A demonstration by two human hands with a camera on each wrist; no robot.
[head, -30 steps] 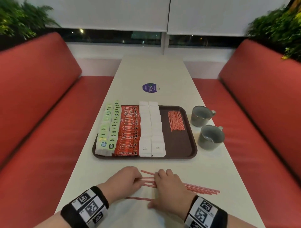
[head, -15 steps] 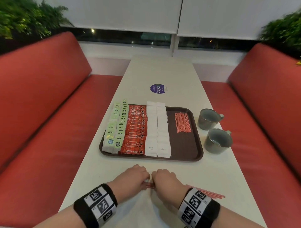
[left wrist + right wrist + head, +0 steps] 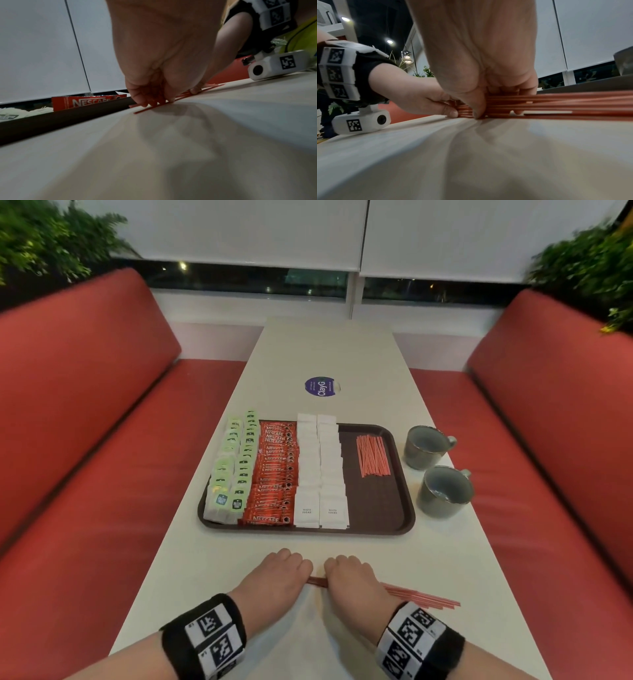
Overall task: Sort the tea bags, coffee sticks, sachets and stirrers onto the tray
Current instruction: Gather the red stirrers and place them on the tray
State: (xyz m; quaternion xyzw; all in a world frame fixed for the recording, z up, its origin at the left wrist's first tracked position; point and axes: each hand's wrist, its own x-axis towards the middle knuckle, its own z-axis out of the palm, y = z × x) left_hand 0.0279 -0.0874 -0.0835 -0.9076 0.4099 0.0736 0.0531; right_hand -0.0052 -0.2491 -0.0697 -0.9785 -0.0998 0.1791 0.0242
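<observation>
A: Which step is this?
B: Gathering the loose stirrers (image 3: 419, 599) on the table (image 3: 239, 559), near the tray (image 3: 404, 518). The left hand (image 3: 274, 575) and right hand (image 3: 352, 580) both curl their fingers round the bundle's left end, pinching it against the tabletop.
A: And the tray?
B: Tea bags (image 3: 233, 470), coffee sticks (image 3: 274, 474) and sachets (image 3: 320, 470) sit in rows; a stirrer pile (image 3: 372, 455) lies at far right.
A: Next?
B: Probably squaring the ends, lifting the bundle whole, and laying it beside that pile.
</observation>
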